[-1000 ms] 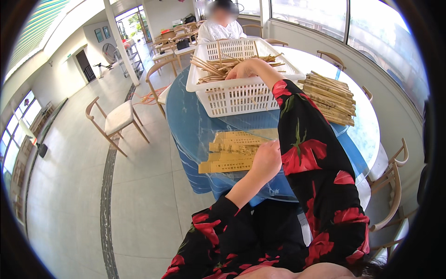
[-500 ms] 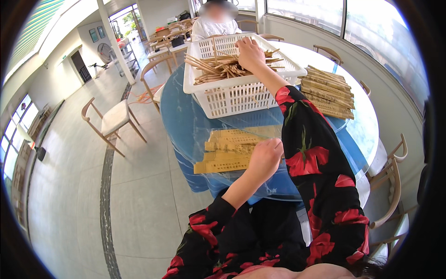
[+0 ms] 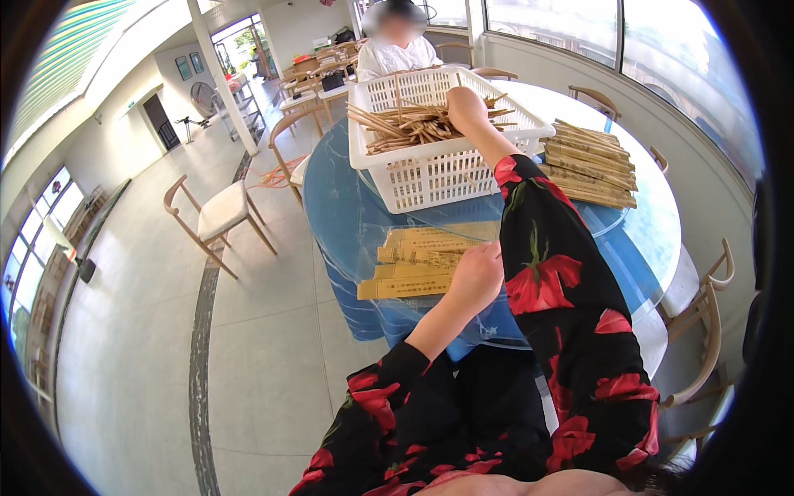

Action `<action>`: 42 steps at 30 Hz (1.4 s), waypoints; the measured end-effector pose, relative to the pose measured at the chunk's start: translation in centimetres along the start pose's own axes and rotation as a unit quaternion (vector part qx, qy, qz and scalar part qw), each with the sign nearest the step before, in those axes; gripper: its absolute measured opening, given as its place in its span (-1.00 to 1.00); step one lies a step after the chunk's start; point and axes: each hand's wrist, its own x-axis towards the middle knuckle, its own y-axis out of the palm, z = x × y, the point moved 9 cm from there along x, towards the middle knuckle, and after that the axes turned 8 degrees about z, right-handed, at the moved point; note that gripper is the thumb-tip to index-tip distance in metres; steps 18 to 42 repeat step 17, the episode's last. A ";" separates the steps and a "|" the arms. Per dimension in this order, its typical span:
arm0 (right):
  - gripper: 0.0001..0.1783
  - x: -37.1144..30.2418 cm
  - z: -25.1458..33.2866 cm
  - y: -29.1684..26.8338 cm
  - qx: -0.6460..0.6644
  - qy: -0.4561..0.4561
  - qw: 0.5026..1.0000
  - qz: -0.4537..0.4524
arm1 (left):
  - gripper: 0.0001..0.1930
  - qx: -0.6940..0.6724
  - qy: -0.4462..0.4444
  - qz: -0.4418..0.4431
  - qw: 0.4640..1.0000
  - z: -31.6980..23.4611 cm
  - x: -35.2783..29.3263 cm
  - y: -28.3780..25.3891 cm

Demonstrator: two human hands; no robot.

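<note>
A white slatted plastic basket [image 3: 430, 178] stands on the round table, heaped with thin brown wooden sticks [image 3: 405, 128] like chopsticks. My right hand [image 3: 468, 112] is down among these sticks; its fingertips are hidden behind the hand. Closer to me lie several flat, printed yellow paper sleeves [image 3: 405, 287], overlapping, with their ends fanned to the left. At their right end my left hand [image 3: 478, 273] is closed, its fingers curled in; what it pinches cannot be made out. A stack of similar long yellow packets [image 3: 589, 165] sits right of the basket.
The table [image 3: 331, 178] has a blue cover under a clear turntable. A person in white [image 3: 397, 56] sits across from me. Wooden chairs stand around, one with a pale seat [image 3: 223, 211] on the left and another [image 3: 703, 331] at right.
My right hand has gone lower into the sticks, and its fingers are now less visible. My left hand stays by the yellow sleeves. The whole view has shifted slightly.
</note>
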 end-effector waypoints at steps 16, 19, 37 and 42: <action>-0.83 -16.4 -10.4 -19.4 0.496 -0.068 0.804 -0.321 | -0.80 0.005 -0.010 -0.045 0.999 0.1 0.1 -3.2; -0.82 -18.1 -13.7 -18.4 0.511 -0.013 0.805 -0.300 | -0.79 -0.003 -0.013 -0.067 0.998 0.5 0.2 -3.2; -0.82 -18.1 -13.7 -18.4 0.511 -0.013 0.805 -0.300 | -0.79 -0.003 -0.013 -0.067 0.998 0.5 0.2 -3.2; -0.82 -18.1 -13.7 -18.4 0.511 -0.013 0.805 -0.300 | -0.79 -0.003 -0.013 -0.067 0.998 0.5 0.2 -3.2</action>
